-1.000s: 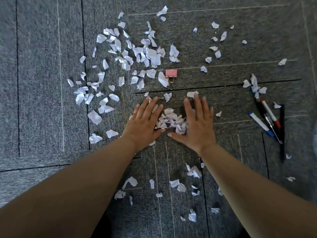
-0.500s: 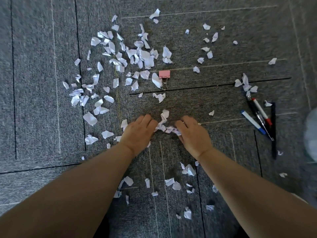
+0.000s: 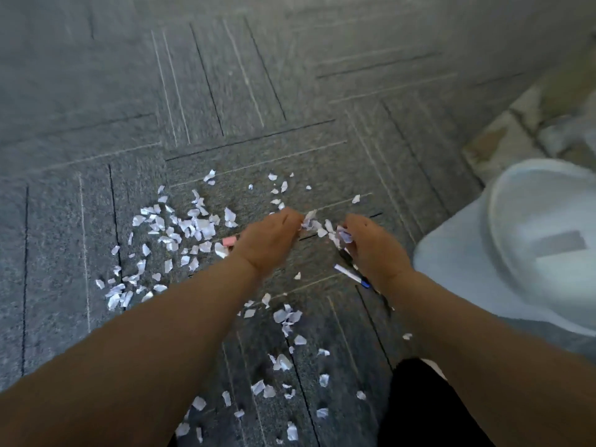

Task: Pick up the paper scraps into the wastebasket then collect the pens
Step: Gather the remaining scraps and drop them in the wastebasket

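Note:
Both hands hover above the grey carpet with a bunch of white paper scraps (image 3: 317,225) cupped between them. My left hand (image 3: 269,238) curls round the bunch's left side and my right hand (image 3: 371,245) curls round its right side. More white scraps (image 3: 180,230) lie scattered on the carpet to the left, and others lie near me (image 3: 285,317). The pens lie under my right wrist; a white pen with a blue cap (image 3: 350,275) shows, the others are mostly hidden. A white wastebasket (image 3: 503,253) stands at the right, close to my right hand.
A pink binder clip (image 3: 229,241) peeks out just left of my left hand. Pale stone flooring (image 3: 516,124) borders the carpet at the upper right. Something black (image 3: 425,404) fills the bottom between my arms.
Both hands closed round the gathered scraps and lifted them off the carpet. The view swung right, so the wastebasket is now in sight and the pens lie beneath my right wrist.

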Demonstrator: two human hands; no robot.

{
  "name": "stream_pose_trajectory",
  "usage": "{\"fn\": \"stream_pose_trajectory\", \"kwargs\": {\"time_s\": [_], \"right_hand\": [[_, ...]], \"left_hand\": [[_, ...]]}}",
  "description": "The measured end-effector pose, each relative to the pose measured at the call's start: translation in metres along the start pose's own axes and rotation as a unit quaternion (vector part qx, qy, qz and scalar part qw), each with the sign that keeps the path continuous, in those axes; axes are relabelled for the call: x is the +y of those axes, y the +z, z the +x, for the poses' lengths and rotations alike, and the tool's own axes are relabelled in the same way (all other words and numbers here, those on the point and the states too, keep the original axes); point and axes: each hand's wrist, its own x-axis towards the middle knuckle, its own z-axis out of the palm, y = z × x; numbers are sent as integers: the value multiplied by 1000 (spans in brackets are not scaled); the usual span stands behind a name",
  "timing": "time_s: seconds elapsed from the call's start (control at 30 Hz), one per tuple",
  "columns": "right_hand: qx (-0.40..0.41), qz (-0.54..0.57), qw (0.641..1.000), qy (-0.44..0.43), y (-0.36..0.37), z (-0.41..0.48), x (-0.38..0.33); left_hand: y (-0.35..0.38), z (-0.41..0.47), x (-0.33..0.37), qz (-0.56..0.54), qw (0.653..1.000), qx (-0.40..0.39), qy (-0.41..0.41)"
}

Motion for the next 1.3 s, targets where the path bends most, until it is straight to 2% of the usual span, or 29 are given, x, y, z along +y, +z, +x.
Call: {"fn": "stream_pose_trajectory", "kwargs": {"time_s": [0.17, 0.33, 0.4, 0.47, 0.53, 0.73, 0.87, 0.93, 1.1, 1.3], "right_hand": [[101, -31, 994, 29, -122, -33, 31], [173, -95, 969, 151, -205, -81, 89], [106, -129, 959, 230, -215, -98, 110], [-18, -152, 941, 302, -217, -113, 128], [-70, -166, 928, 327, -220, -124, 140], [1, -148, 941, 303, -233, -147, 153], [9, -134, 948, 290, -234, -154, 152], [2, -136, 951, 278, -231, -155, 149], [-29, -139, 955, 259, -218, -155, 134], [9, -134, 977, 167, -187, -134, 90]], "left_hand": [[-43, 31, 93, 18, 998, 16, 63], [-48, 52, 188, 26, 990, 24, 134], [-41, 63, 224, 45, 988, 13, 146], [-31, 74, 254, 60, 985, 3, 162], [-19, 84, 274, 74, 982, -3, 174], [13, 107, 305, 120, 974, -35, 189], [26, 119, 312, 160, 958, -158, 178], [29, 120, 308, 172, 956, -180, 156], [25, 99, 282, 182, 961, -130, 165], [17, 46, 226, 147, 980, -41, 131]]}}
